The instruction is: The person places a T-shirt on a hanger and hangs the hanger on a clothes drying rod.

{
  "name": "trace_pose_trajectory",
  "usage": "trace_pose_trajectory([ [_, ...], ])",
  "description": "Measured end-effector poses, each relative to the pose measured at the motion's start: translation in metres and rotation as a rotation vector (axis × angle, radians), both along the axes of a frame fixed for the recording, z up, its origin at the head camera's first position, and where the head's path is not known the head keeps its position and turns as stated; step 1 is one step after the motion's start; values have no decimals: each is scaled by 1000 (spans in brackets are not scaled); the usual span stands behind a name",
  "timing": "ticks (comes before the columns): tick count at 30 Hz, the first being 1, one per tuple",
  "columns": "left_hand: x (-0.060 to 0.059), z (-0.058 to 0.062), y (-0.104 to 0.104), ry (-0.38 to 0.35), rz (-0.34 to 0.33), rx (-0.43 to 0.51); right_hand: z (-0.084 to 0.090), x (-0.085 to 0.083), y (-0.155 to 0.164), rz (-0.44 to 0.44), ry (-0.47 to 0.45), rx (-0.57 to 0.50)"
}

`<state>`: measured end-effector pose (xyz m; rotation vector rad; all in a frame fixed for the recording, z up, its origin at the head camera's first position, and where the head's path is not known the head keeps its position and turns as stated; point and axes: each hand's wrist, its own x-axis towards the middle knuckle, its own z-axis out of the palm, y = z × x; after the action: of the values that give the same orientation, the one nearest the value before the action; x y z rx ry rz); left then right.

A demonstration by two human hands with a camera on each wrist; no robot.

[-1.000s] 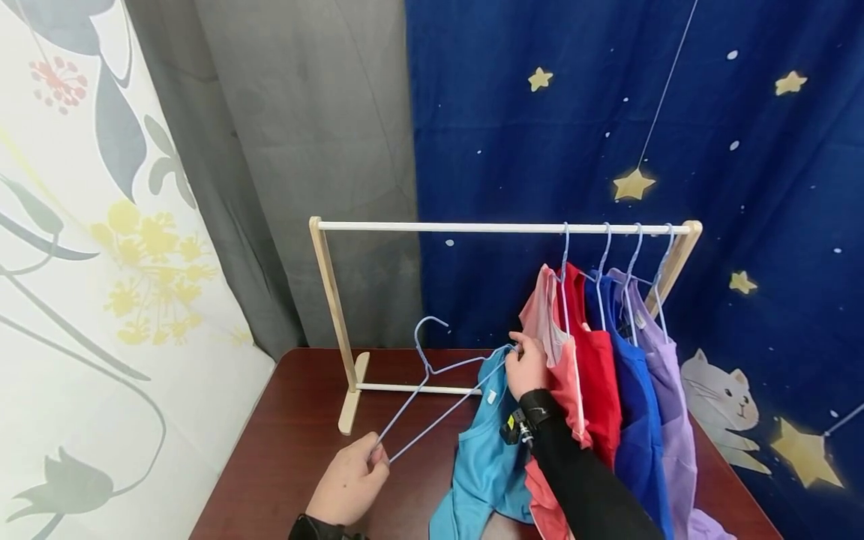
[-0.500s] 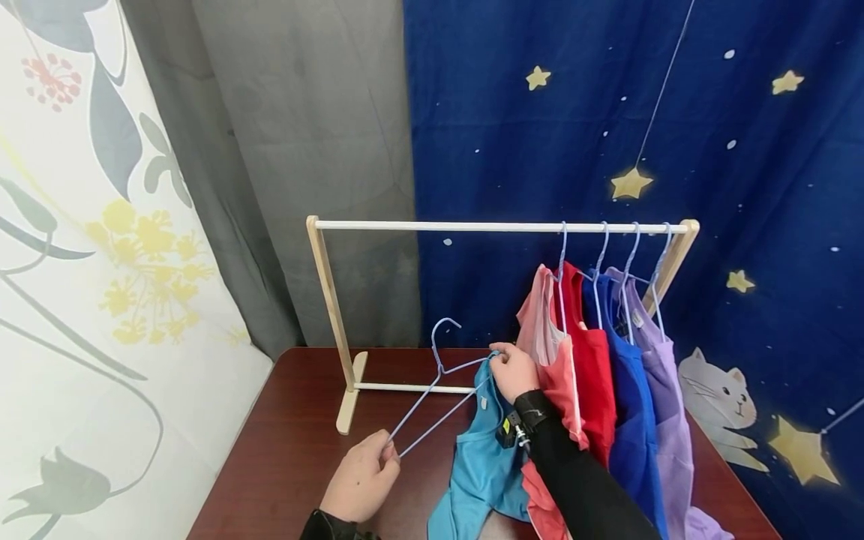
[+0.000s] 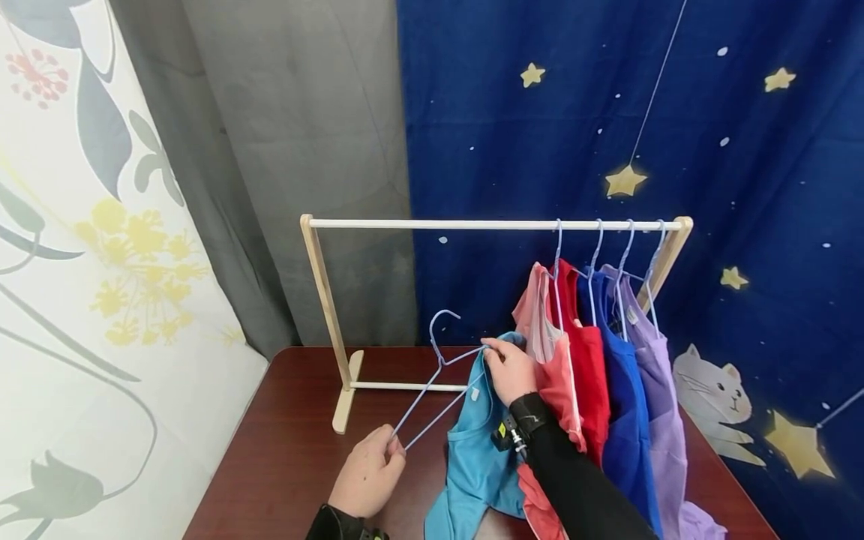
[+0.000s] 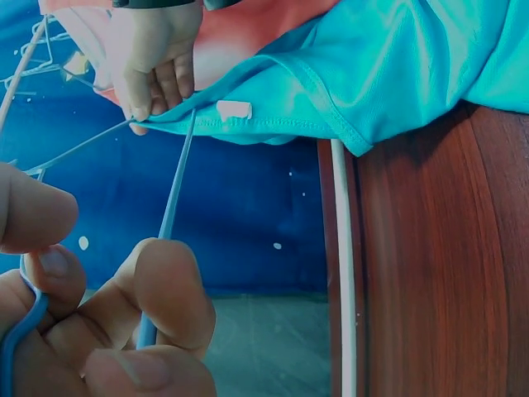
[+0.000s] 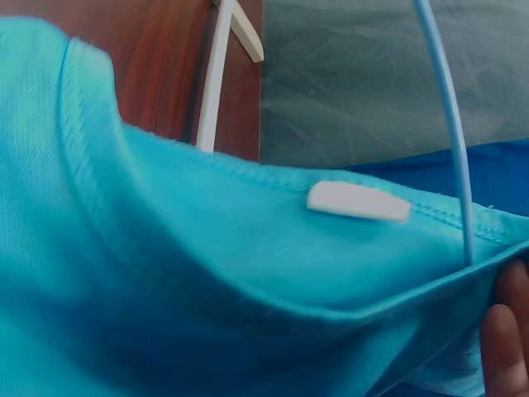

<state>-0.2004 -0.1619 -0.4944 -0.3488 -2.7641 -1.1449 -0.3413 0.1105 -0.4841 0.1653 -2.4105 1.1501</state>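
My left hand (image 3: 367, 476) pinches the lower corner of a light blue wire hanger (image 3: 432, 386) above the dark wooden table (image 3: 283, 465); its fingers (image 4: 157, 289) curl round the wire (image 4: 169, 219). My right hand (image 3: 511, 370) grips the neckline of a turquoise shirt (image 3: 475, 465) together with the hanger's other arm. In the right wrist view the shirt's collar (image 5: 248, 248) with a white tag (image 5: 357, 201) fills the frame, the hanger wire (image 5: 450, 124) running into it.
A small wooden clothes rack (image 3: 486, 225) stands at the back of the table. Pink, red, blue and lilac shirts (image 3: 594, 382) hang at its right end. Curtains (image 3: 607, 112) close the space behind and to the left.
Both hands with the hanger and the turquoise shirt have shifted slightly left; the right hand has drawn the collar further along the hanger arm.
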Motion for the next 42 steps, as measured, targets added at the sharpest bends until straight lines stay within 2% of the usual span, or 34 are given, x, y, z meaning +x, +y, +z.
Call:
trace_pose_trajectory([
  [10, -1, 2, 3, -27, -7, 43, 2, 5, -7, 54, 255, 135],
  [15, -1, 1, 8, -14, 1, 47, 2, 8, -12, 70, 331, 117],
  [20, -4, -1, 14, -21, -5, 61, 9, 16, -19, 175, 301, 77],
  [26, -7, -4, 20, -30, -19, 80, 12, 26, -26, 240, 258, 39],
  [31, -7, -6, 23, -21, -31, 96, 13, 32, -30, 263, 273, 8],
  [36, -8, -6, 26, -18, -38, 99, 14, 36, -32, 244, 280, -14],
  [42, -8, -6, 31, -69, -60, 138, 14, 40, -35, 276, 267, 24],
])
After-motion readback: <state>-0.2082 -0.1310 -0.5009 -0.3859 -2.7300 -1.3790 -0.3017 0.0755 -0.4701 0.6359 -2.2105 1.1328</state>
